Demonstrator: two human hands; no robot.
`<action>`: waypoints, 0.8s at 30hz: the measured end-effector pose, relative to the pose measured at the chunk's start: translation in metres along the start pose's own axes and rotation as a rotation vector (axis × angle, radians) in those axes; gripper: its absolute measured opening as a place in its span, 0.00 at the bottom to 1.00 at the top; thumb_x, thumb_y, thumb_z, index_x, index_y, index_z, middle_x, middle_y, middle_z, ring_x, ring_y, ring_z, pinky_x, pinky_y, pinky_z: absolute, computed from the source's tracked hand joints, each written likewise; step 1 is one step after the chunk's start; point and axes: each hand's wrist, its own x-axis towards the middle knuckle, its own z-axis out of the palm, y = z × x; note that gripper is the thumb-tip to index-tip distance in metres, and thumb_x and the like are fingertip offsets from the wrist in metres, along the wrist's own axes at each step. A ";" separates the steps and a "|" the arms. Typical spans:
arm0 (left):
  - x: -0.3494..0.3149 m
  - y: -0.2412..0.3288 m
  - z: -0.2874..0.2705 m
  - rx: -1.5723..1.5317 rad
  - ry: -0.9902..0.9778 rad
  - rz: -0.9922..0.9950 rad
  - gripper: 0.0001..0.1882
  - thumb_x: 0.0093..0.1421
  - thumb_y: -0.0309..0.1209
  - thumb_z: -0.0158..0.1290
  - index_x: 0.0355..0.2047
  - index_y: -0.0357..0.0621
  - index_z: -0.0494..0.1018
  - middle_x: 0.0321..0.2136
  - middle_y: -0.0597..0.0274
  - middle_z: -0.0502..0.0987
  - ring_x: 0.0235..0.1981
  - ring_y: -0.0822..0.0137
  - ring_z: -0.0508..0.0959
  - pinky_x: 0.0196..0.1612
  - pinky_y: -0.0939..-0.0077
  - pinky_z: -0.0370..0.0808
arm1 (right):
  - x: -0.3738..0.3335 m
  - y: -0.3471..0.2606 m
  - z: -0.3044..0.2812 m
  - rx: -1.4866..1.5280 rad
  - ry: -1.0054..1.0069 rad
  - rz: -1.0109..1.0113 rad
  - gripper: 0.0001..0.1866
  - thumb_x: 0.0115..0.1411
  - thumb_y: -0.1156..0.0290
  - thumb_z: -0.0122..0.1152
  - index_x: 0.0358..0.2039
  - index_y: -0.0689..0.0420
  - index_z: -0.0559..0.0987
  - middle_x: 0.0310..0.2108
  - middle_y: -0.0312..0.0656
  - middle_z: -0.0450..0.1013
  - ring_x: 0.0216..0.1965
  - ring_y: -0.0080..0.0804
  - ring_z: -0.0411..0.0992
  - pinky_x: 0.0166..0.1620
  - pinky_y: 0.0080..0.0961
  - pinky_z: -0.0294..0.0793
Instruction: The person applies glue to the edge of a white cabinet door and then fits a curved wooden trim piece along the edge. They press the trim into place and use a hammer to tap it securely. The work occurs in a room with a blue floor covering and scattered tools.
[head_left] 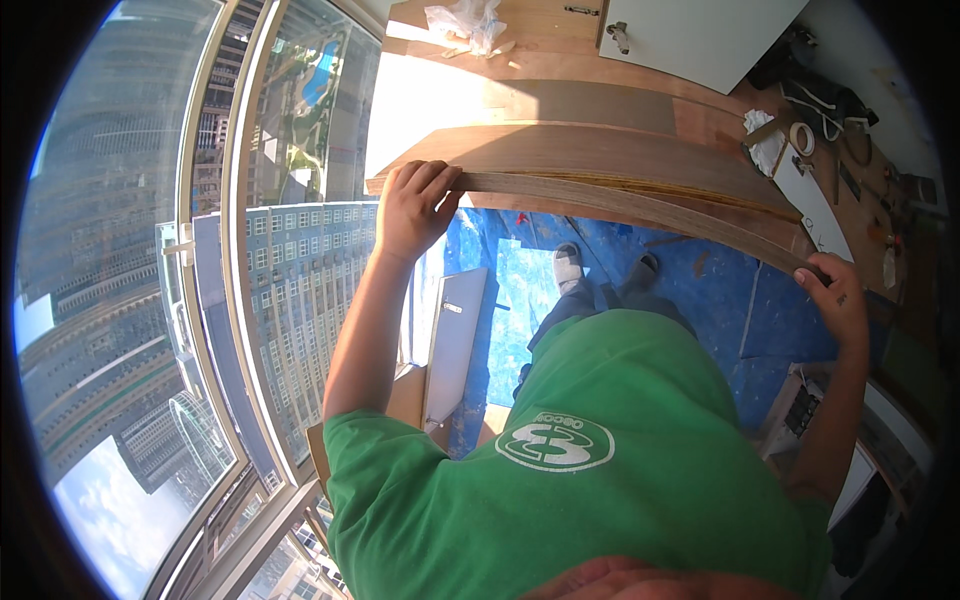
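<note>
A long, thin wood-grain edging strip (640,203) runs across in front of me, bowing along the near edge of a brown wooden board (590,150). My left hand (412,208) grips the strip's left end at the board's left corner, fingers curled over the top. Further right, my right hand (836,298) pinches the other end between thumb and fingers. Toward that end the strip stands away from the board's edge. The board lies on a wooden worktop (560,55).
A white panel with a hinge (690,40) lies at the far right of the worktop. Tape (802,138) and several tools are beyond the board's right end. Tall windows (240,250) line my left. Blue sheeting (720,310) covers the floor, with a white hinged panel (456,340) leaning near the window.
</note>
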 end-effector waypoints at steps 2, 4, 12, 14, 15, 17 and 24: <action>-0.001 0.000 0.002 -0.012 0.004 -0.008 0.16 0.53 0.28 0.67 0.44 0.44 0.82 0.39 0.62 0.82 0.43 0.58 0.80 0.49 0.62 0.75 | 0.001 0.000 0.000 0.003 0.001 -0.011 0.17 0.60 0.65 0.71 0.29 0.67 0.75 0.23 0.36 0.67 0.28 0.23 0.64 0.34 0.27 0.64; -0.001 -0.001 0.002 -0.009 0.000 -0.010 0.16 0.53 0.28 0.67 0.44 0.44 0.82 0.39 0.62 0.82 0.43 0.58 0.80 0.49 0.62 0.75 | 0.002 0.001 0.001 -0.002 0.009 -0.023 0.17 0.60 0.65 0.71 0.29 0.66 0.75 0.23 0.36 0.67 0.28 0.23 0.64 0.34 0.27 0.64; -0.001 0.000 0.002 -0.022 -0.014 -0.044 0.17 0.53 0.28 0.67 0.45 0.46 0.81 0.40 0.62 0.82 0.44 0.57 0.80 0.51 0.62 0.74 | 0.008 0.001 0.001 0.022 -0.010 0.009 0.17 0.59 0.65 0.71 0.29 0.67 0.75 0.23 0.37 0.67 0.28 0.23 0.64 0.35 0.27 0.65; 0.000 0.003 0.001 -0.021 -0.031 -0.055 0.20 0.53 0.28 0.67 0.47 0.47 0.81 0.42 0.62 0.82 0.46 0.57 0.79 0.53 0.61 0.73 | 0.009 0.002 0.002 0.024 -0.007 0.022 0.17 0.59 0.65 0.71 0.29 0.67 0.76 0.23 0.37 0.68 0.28 0.23 0.65 0.35 0.28 0.66; 0.001 0.006 0.001 0.001 -0.045 -0.077 0.21 0.52 0.29 0.67 0.49 0.47 0.80 0.44 0.62 0.81 0.48 0.57 0.79 0.55 0.60 0.72 | 0.009 0.000 0.003 0.016 0.008 0.033 0.17 0.59 0.65 0.71 0.29 0.67 0.76 0.23 0.37 0.68 0.29 0.23 0.65 0.35 0.27 0.66; 0.005 0.016 -0.004 0.043 -0.073 -0.119 0.25 0.52 0.30 0.68 0.52 0.48 0.79 0.46 0.62 0.81 0.51 0.58 0.78 0.58 0.59 0.70 | 0.010 0.001 0.004 0.007 0.020 0.046 0.17 0.59 0.64 0.72 0.30 0.67 0.77 0.23 0.38 0.70 0.29 0.24 0.66 0.35 0.27 0.67; 0.026 0.051 0.016 -0.025 -0.089 -0.004 0.22 0.55 0.33 0.67 0.50 0.49 0.79 0.48 0.64 0.81 0.52 0.61 0.78 0.58 0.59 0.70 | 0.016 0.013 0.006 -0.029 0.023 0.043 0.17 0.58 0.64 0.72 0.31 0.66 0.79 0.24 0.39 0.72 0.28 0.26 0.68 0.35 0.28 0.67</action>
